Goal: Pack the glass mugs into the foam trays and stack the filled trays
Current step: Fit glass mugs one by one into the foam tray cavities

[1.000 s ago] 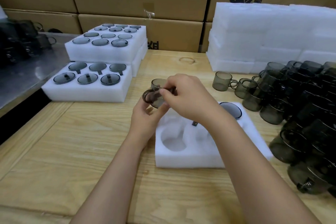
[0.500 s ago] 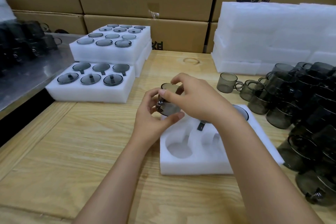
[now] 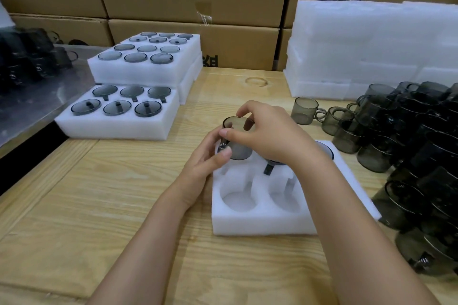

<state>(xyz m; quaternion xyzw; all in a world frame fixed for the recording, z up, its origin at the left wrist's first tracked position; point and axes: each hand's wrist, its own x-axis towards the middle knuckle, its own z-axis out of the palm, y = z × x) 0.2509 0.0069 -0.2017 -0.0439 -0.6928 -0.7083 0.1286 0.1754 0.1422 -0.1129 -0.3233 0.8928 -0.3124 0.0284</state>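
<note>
Glass mugs (image 3: 409,156) heaped loose at right of desk (image 3: 99,205); foam tray (image 3: 262,225) in front w/ near pockets empty, back ones partly filled. One mug (image 3: 239,149) upright over back-left pocket, not seated: right hand (image 3: 270,138) pinches its rim, left hand (image 3: 200,163) curls round its side. Risk: handle misses its slot, so mug jams tilted & next tray rocks.
</note>
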